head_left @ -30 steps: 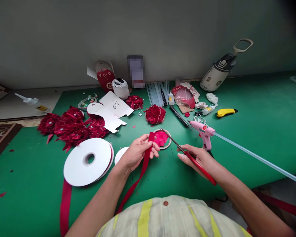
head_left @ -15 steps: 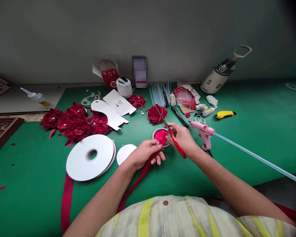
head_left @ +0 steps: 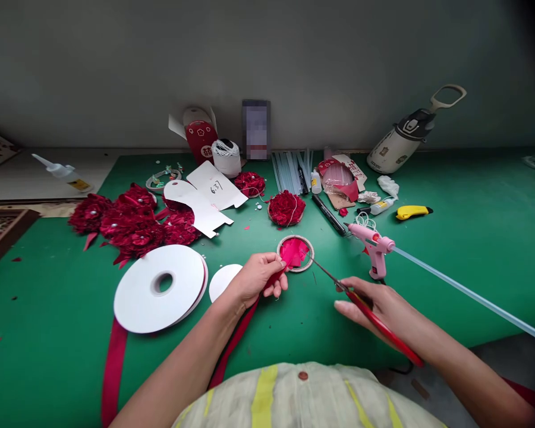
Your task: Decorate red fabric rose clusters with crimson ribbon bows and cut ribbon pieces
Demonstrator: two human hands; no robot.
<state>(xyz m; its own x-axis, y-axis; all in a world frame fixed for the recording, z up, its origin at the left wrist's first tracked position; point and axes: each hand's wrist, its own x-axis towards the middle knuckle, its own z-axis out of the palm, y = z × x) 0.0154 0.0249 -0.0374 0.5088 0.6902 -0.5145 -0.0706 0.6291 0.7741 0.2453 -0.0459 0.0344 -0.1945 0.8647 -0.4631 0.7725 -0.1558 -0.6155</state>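
Note:
My left hand (head_left: 262,278) pinches the end of a red ribbon (head_left: 239,336), whose tail hangs down toward my lap. In my right hand (head_left: 377,303) are red-handled scissors (head_left: 383,333), their blades pointing up and left to the rim of a round ring (head_left: 311,261). Cut red ribbon pieces (head_left: 295,251) lie inside this ring, just beyond my left fingertips. A white ribbon spool (head_left: 138,297) with red ribbon on it lies left of my left hand, beside a white disc (head_left: 223,280). Behind the ring sits a round red ribbon flower (head_left: 286,208).
Several red flowers (head_left: 131,223) are piled at the left, next to white cards (head_left: 196,205). A pink glue gun (head_left: 374,246) with a long glue stick stands right, near a yellow cutter (head_left: 413,212) and a black marker (head_left: 329,215). A bottle (head_left: 396,145) leans at the back.
My right hand has drawn back right and down with the scissors, away from the ring and ribbon. My left hand has shifted slightly left, still pinching the ribbon.

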